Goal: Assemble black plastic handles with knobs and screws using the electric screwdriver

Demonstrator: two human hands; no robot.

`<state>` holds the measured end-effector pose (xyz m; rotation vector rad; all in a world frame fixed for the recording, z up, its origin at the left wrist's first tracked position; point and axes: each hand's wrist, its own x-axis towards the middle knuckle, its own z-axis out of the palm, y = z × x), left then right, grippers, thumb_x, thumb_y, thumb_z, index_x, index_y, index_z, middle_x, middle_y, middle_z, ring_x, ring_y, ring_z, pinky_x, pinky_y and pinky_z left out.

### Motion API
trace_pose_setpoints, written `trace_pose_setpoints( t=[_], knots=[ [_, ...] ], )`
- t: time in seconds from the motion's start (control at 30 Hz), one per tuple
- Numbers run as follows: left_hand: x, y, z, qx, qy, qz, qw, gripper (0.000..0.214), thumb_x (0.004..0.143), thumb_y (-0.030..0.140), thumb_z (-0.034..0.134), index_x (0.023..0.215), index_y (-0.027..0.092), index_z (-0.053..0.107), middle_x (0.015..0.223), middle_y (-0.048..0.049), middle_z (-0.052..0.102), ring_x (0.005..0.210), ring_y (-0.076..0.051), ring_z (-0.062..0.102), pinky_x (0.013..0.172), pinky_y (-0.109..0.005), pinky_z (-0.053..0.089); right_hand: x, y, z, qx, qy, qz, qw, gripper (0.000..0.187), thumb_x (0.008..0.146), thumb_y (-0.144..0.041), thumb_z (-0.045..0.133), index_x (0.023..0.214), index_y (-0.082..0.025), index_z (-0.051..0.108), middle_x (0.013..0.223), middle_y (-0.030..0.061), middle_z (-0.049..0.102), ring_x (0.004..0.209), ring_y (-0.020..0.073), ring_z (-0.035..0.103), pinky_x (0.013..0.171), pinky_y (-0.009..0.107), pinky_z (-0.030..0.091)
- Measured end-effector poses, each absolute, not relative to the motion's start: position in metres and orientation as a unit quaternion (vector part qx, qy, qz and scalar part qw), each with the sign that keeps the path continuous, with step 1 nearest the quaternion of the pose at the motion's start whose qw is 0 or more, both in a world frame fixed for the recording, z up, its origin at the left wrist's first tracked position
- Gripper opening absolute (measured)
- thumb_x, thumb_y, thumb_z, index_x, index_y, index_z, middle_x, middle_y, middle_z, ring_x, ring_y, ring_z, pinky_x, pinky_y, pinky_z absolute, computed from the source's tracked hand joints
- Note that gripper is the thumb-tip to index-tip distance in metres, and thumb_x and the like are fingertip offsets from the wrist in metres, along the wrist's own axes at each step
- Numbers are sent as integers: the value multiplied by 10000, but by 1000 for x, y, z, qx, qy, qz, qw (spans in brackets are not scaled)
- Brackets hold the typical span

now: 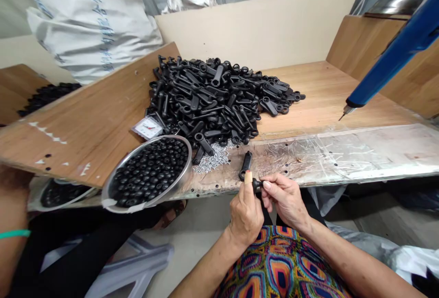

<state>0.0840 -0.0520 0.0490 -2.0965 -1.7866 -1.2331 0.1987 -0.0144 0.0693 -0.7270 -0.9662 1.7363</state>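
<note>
My left hand (246, 213), a tan wrap around one finger, is closed on a small black knob (256, 185). My right hand (285, 197) pinches the right end of that knob; anything smaller between its fingertips is hidden. Just beyond my left fingertips a black crank arm (245, 165) with a ring end is at the bench's front strip, and I cannot tell if the finger touches it. Farther back lies a big heap of similar black crank arms (206, 92). Small silver screws (214, 158) are spread at the heap's front edge.
A metal bowl of round black knobs (151, 174) stands at the left bench edge beside a small square clock (147, 127). A blue electric screwdriver (387, 57) hangs at the right, bit down. A wooden divider (85, 119) separates another person's arm (13, 211) at far left.
</note>
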Motion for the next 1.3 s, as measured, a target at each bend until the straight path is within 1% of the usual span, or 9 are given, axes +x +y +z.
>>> trace_pose_setpoints(
  t=[0.13, 0.3, 0.47, 0.6, 0.73, 0.83, 1.03, 1.2, 1.3],
  knots=[
    [79, -49, 48, -705, -590, -391, 45, 591, 854, 80, 333, 1416, 76, 149, 1174, -214, 571, 985, -230, 630, 798, -278, 525, 199, -7, 75, -320, -394, 731, 456, 196, 730, -310, 696, 753, -131, 621, 543, -20, 569, 363, 59, 476, 296, 135, 337],
    [70, -42, 52, -689, -589, -422, 9, 545, 837, 61, 322, 1379, 72, 264, 1194, -190, 571, 1062, -219, 591, 878, -298, 493, 197, 6, 78, -297, -414, 755, 414, 210, 741, -324, 685, 729, -135, 595, 536, -19, 571, 356, 58, 468, 296, 134, 317],
    [69, -40, 62, -622, -593, -482, -168, 474, 869, 173, 402, 1340, 130, 376, 1226, -117, 571, 1040, -173, 594, 904, -273, 474, 205, 15, 86, -292, -486, 733, 376, 259, 764, -364, 662, 875, -134, 628, 600, 10, 607, 429, 88, 536, 370, 171, 405],
    [70, -43, 68, -499, -605, -543, -301, 492, 851, 255, 477, 1333, 186, 408, 1170, -73, 599, 967, -168, 610, 877, -292, 482, 215, 15, 87, -320, -495, 699, 404, 342, 794, -391, 622, 1049, -164, 609, 712, 30, 628, 520, 108, 562, 427, 197, 423],
    [71, -42, 76, -421, -545, -610, -392, 439, 823, 305, 536, 1245, 187, 508, 1127, -52, 620, 1043, -180, 569, 956, -300, 421, 220, 5, 80, -332, -518, 673, 411, 317, 792, -353, 631, 1067, -197, 619, 825, 37, 628, 637, 121, 562, 530, 224, 440],
    [74, -43, 80, -405, -493, -635, -436, 378, 821, 312, 543, 1185, 215, 557, 1279, -42, 534, 1150, -186, 502, 987, -283, 391, 217, -7, 75, -294, -549, 677, 391, 358, 739, -323, 688, 1079, -229, 627, 902, 36, 629, 785, 156, 569, 700, 273, 468],
    [90, -47, 71, -404, -471, -623, -477, 434, 851, 376, 479, 1257, 227, 508, 1408, -67, 395, 1257, -232, 411, 1049, -353, 339, 207, -23, 66, -272, -637, 614, 379, 402, 747, -343, 671, 1125, -225, 602, 890, 35, 607, 885, 225, 553, 831, 349, 441],
    [105, -42, 60, -381, -442, -631, -511, 460, 887, 371, 437, 1325, 232, 421, 1418, -61, 381, 1328, -201, 307, 1101, -335, 254, 223, -16, 68, -305, -679, 541, 392, 275, 810, -313, 587, 1066, -218, 615, 830, 21, 627, 842, 208, 575, 779, 305, 447],
    [101, -40, 58, -418, -445, -614, -500, 522, 875, 348, 476, 1368, 248, 337, 1423, -64, 368, 1326, -206, 309, 1067, -340, 306, 248, 9, 76, -395, -710, 446, 376, 309, 829, -362, 538, 1085, -200, 599, 899, 34, 648, 827, 196, 591, 740, 280, 454]
  ],
)
